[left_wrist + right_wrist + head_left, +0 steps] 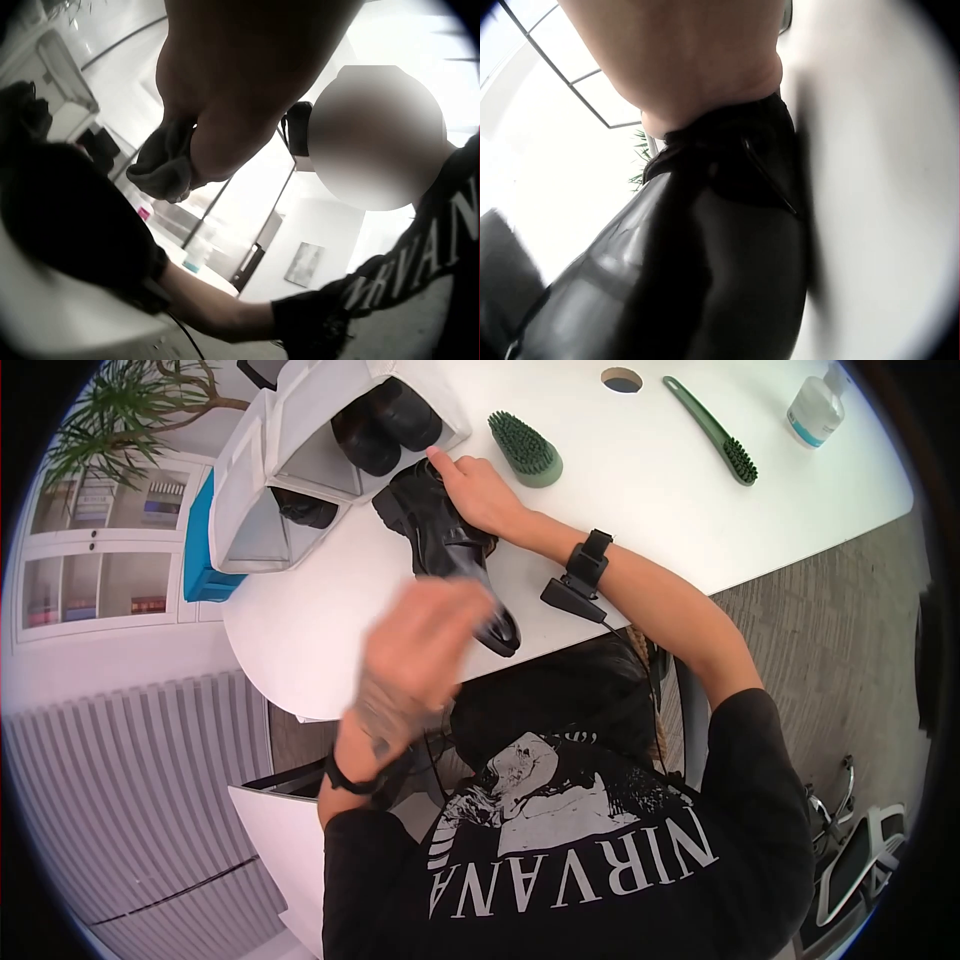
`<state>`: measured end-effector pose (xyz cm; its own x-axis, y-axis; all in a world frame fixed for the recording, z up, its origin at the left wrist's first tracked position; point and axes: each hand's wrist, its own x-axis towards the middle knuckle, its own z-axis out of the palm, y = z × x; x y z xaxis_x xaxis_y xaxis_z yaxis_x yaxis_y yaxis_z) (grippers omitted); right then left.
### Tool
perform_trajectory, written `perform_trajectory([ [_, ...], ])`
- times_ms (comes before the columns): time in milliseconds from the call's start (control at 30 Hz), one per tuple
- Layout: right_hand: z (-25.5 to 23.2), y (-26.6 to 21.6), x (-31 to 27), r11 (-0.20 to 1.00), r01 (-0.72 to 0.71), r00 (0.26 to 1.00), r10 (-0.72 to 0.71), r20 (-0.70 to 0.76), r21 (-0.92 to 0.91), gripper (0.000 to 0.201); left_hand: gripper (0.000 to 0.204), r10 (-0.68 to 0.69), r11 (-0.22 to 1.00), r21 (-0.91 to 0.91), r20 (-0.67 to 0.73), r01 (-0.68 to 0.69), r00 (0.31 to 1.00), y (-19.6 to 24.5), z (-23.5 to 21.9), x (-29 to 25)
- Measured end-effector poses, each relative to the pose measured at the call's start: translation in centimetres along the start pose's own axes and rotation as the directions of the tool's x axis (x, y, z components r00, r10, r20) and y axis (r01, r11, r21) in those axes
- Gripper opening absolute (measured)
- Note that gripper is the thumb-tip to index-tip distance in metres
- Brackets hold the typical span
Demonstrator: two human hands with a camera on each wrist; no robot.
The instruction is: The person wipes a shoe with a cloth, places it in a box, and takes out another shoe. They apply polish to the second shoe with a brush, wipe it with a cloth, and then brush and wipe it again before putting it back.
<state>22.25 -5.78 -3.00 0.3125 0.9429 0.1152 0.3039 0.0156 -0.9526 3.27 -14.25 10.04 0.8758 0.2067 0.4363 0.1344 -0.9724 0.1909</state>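
A glossy black shoe (447,530) lies across the table, toe toward the person. My right hand (488,498) grips it at the opening; in the right wrist view, that hand (697,60) covers part of the opening, above the dark, shiny upper (727,255). Motion blurs my left hand (425,645) over the toe end in the head view. A folded grey cloth (161,165) shows in the left wrist view, pinched by the curled fingers of my left hand (232,120). Whether the cloth touches the shoe cannot be told, as the hand hides it from above.
White fabric boxes (300,455) with other black shoes (385,430) stand at the table's left. Beyond my right hand lies a green brush (527,452). A long-handled green brush (710,428) and a clear bottle (815,410) are farther right, near a round table hole (622,380).
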Motion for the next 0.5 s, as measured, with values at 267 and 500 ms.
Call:
perform_trajectory([
  [267, 0.6, 1.0, 0.6, 0.985, 0.133, 0.990, -0.137, -0.029, -0.111, 0.040, 0.021, -0.197, 0.973, 0.130, 0.064, 0.188, 0.978, -5.7, 2.4, 1.6],
  [500, 1.0, 1.8, 0.5, 0.952, 0.189, 0.982, -0.180, 0.058, -0.241, 0.037, 0.024, -0.092, 0.962, 0.271, 0.220, 0.030, 0.971, -1.1, 4.0, 0.9],
])
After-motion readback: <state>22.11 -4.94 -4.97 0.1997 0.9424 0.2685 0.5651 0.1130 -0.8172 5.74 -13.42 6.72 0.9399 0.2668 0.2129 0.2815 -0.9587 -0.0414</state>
